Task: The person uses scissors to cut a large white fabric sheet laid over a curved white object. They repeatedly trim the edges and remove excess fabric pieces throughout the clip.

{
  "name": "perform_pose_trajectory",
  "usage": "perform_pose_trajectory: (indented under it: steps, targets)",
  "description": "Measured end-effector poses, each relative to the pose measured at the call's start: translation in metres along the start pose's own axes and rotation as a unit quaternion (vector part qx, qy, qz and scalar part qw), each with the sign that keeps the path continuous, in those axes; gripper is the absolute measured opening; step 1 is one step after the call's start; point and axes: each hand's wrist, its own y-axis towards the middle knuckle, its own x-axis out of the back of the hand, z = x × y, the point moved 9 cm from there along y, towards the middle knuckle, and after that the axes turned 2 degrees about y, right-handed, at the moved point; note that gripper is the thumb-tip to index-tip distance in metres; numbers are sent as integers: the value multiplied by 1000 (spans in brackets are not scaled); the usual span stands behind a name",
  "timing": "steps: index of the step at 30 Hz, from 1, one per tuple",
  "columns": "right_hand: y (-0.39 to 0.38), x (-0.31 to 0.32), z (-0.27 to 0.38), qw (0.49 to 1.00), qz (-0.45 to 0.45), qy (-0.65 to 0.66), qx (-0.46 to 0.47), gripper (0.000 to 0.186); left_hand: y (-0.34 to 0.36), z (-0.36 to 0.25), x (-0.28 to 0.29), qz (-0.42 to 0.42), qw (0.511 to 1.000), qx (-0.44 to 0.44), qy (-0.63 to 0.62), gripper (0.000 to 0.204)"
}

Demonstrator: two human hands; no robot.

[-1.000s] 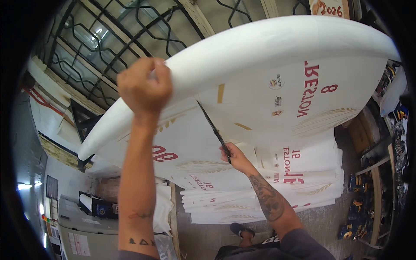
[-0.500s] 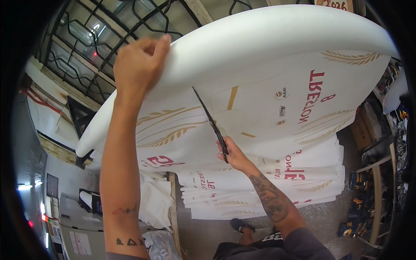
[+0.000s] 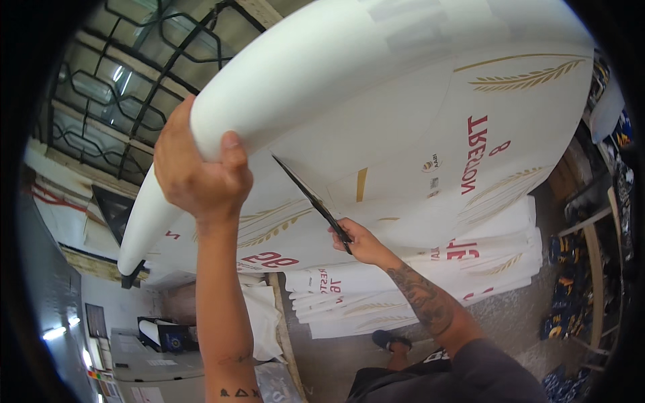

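Big white printed sheet (image 3: 403, 114) is curling over at its upper edge, hanging above white stack; thin dark blade (image 3: 310, 199) is lying diagonally against it.

1. Left hand (image 3: 198, 171), raised toward eleven o'clock, is clenched with the thumb hooked over in front, its forearm running straight up from six o'clock.
2. Right hand (image 3: 359, 240), near centre, is closed in a fist, its tattooed forearm slanting in from five o'clock.
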Motion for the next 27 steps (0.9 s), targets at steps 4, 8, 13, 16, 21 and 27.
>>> perform_pose_trajectory:
  steps: [4, 8, 13, 16, 21, 27]
  targets:
    - [-9, -4, 6, 996, -47, -73, -21, 51, 4, 11, -2, 67, 995, 67, -41, 55]
    - [-13, -22, 43, 994, 10, -65, 84, 53, 17, 30, -13, 176, 973, 130, -73, 51]
    - [-29, -21, 28, 998, -46, -2, -34, 42, 39, 51, -46, 370, 879, 217, -207, 50]
    - [-37, -38, 34, 998, -30, 54, 10, 39, 39, 49, -26, 252, 924, 222, -182, 43]
    - [-24, -32, 38, 993, -50, -104, -27, 49, -20, -9, 23, 7, 1000, 1, -12, 61]
    - [-3, -34, 63, 994, 26, -90, 53, 54, -5, 1, 7, 20, 999, -22, -32, 67]
